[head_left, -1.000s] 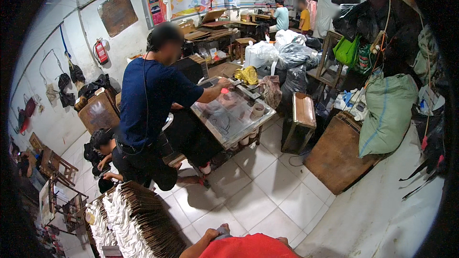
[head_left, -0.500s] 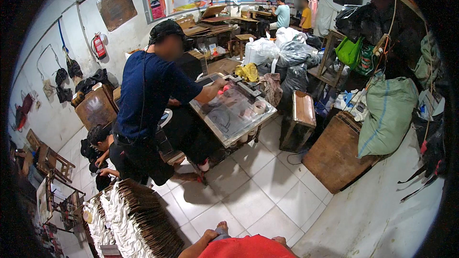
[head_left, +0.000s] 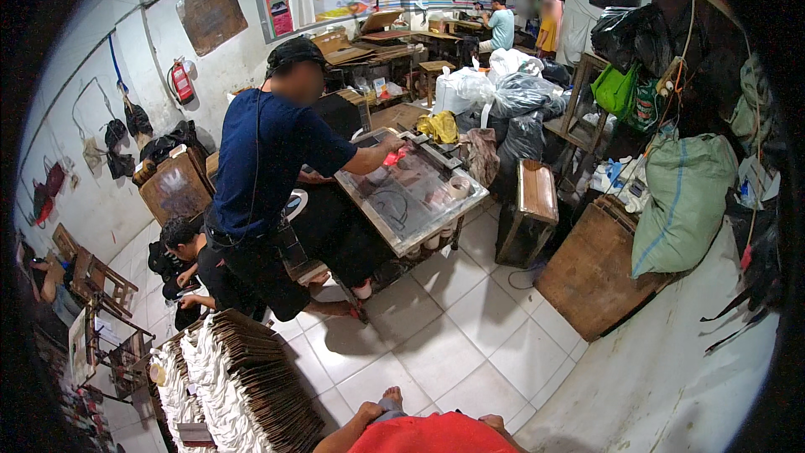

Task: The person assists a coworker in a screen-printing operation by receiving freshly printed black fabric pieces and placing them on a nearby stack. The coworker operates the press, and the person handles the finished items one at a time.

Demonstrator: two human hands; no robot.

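Observation:
My left hand [head_left: 368, 413] rests on my grey-clothed leg at the lower middle, beside the red shirt [head_left: 444, 434] I wear. Its fingers are too small to make out. At the right edge of the shirt, a small part of what looks like my right hand [head_left: 492, 422] shows, its fingers hidden. A person in a dark blue shirt [head_left: 281, 147] leans over a screen-printing frame [head_left: 394, 201] on a stand, one hand near a red patch at its far side. A roll of tape [head_left: 458, 187] lies on the frame's right side.
A stack of boards with white cloth [head_left: 222, 377] stands at the lower left, near a crouching person [head_left: 189, 264]. To the right are a wooden box [head_left: 528, 210], a leaning brown board [head_left: 595, 277] and a pale green sack [head_left: 683, 201]. Plastic bags [head_left: 520, 96] pile up behind.
The view has shifted slightly, so the room sits a little further right. The standing person's hand stays near the frame's far side. My hands remain in place.

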